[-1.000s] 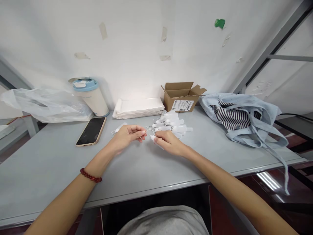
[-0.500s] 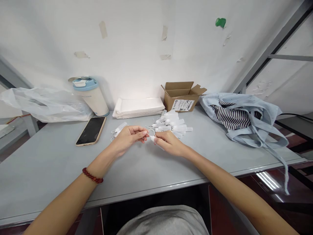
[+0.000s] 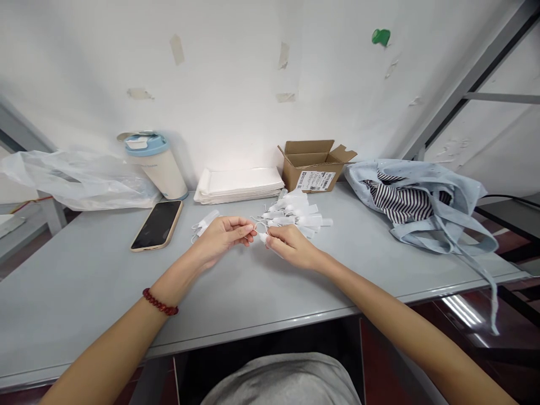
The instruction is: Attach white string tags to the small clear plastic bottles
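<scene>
Low over the table's middle, my right hand [image 3: 295, 245] is closed around a small white plastic piece [image 3: 264, 238], whose translucent body is mostly hidden by the fingers. A thin white cord [image 3: 262, 223] curves up from its tip in a loop. My left hand [image 3: 224, 238] pinches the cord's end between thumb and forefinger. Just beyond my right hand lies a loose pile of similar translucent pieces [image 3: 304, 211] with cords. A few more such pieces [image 3: 207, 218] with looped cords rest behind my left hand.
On the left are a phone [image 3: 157, 225], a blue-lidded tumbler [image 3: 162, 171] and a plastic bag [image 3: 84, 179]. Stacked white trays [image 3: 240, 184] and an open cardboard box [image 3: 316, 169] stand along the wall. A light blue cloth bag [image 3: 422, 197] lies right, its strap hanging over the edge.
Both hands stay in almost the same place, holding the piece and its cord. Only a very slight shift of the fingers shows.
</scene>
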Motion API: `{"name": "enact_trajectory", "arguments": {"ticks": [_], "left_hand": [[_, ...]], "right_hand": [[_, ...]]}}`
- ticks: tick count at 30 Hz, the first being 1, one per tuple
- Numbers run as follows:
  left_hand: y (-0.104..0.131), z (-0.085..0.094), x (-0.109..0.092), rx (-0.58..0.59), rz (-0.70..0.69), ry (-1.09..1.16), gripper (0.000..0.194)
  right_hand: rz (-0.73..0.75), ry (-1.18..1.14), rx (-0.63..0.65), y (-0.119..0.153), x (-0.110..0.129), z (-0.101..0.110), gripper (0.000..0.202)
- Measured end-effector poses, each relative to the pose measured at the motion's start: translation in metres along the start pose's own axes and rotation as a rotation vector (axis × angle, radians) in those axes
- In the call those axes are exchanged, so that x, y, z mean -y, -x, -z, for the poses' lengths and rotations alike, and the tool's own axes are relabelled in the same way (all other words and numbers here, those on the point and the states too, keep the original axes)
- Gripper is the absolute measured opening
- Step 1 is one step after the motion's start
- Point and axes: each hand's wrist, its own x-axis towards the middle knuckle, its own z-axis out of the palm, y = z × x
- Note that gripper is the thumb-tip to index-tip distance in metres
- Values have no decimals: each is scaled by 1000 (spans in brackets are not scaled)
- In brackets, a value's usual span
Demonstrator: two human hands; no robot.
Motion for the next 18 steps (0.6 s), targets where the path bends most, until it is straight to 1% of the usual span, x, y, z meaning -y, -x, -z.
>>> {"name": "enact_trajectory", "arguments": {"ticks": [9, 18], "left_hand": [[0, 0, 0, 2, -21, -22, 23], [1, -1, 1, -43, -75, -202, 25]], "right_hand": [[-5, 9, 2, 0, 0, 1, 27], [-36, 7, -5, 0, -1, 1, 28]]}}
